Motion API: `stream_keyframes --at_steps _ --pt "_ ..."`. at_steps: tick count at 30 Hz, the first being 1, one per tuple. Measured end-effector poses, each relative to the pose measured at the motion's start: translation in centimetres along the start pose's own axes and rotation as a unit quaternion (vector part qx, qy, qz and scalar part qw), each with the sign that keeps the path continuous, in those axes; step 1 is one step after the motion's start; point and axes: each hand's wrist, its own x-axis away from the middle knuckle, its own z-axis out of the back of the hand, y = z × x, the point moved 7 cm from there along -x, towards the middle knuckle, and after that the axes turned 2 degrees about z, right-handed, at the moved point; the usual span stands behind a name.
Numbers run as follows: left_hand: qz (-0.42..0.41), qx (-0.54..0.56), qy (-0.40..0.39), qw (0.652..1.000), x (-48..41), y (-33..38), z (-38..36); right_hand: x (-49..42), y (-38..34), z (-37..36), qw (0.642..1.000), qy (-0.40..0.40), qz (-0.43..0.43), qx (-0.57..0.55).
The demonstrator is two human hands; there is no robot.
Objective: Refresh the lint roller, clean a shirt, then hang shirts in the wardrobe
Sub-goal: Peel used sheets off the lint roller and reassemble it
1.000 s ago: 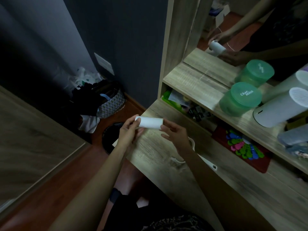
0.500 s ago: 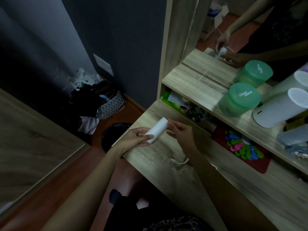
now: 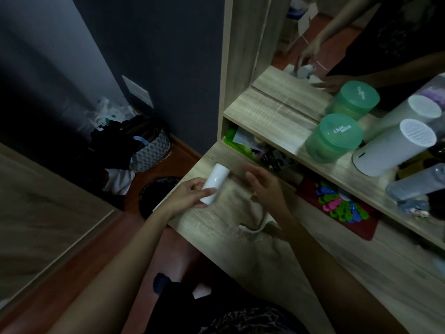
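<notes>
One white cylindrical lint-roller roll point(image 3: 215, 183) is seen, tilted, with its lower end gripped between the thumb and curled fingers of the left hand point(image 3: 190, 197). Its upper end is left free, pointing away from the body. The right hand point(image 3: 263, 186), one of two in view, is held just beside the roll without touching it, with fingers relaxed and spread and nothing held.

Both hands are positioned over a pale wooden desk top point(image 3: 216, 227). One pale curved object point(image 3: 255, 226), too blurred to identify, is partly covered by the right forearm. Beyond the right hand, one translucent green lidded jar point(image 3: 333, 141) and one white cylindrical device point(image 3: 395, 150) are set on a shelf, each doubled in a mirror. One red mat point(image 3: 368, 229) is laid under that shelf. Left of the left hand, one black round bin point(image 3: 156, 191) and one patterned basket point(image 3: 151, 153) are seen on the floor.
</notes>
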Motion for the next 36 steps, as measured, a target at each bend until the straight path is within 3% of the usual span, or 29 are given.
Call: stream_keyframes --at_steps 3,5,11,16,21,24,27,36 --pt "0.005 0.004 0.010 1.000 -0.2 -0.4 0.6 0.1 1.3 2.2 0.998 0.056 0.009 0.028" --pt "0.005 0.008 0.008 1.000 -0.2 -0.4 0.5 0.3 1.8 3.0 0.991 0.063 0.022 0.117" --pt "0.010 0.032 0.012 0.999 -0.4 -0.3 0.4 3.0 3.9 3.5 0.921 -0.097 -0.049 0.373" --pt "0.013 0.027 0.016 0.999 -0.7 -0.3 0.2 4.6 5.1 3.3 0.866 -0.104 -0.048 0.488" --pt "0.009 0.014 0.016 1.000 -0.7 -0.1 -0.2 4.7 5.8 2.9 0.867 -0.081 -0.035 0.491" --pt "0.005 0.011 0.017 1.000 -0.5 0.1 -0.5 4.1 6.4 3.3 0.899 -0.019 -0.045 0.435" --pt "0.003 0.009 0.018 1.000 -0.3 0.2 -0.9 3.6 5.9 3.6 0.928 0.065 -0.003 0.367" --pt "0.003 0.002 0.016 1.000 0.0 0.1 -1.4 2.5 5.6 3.5 0.932 0.125 0.036 0.337"
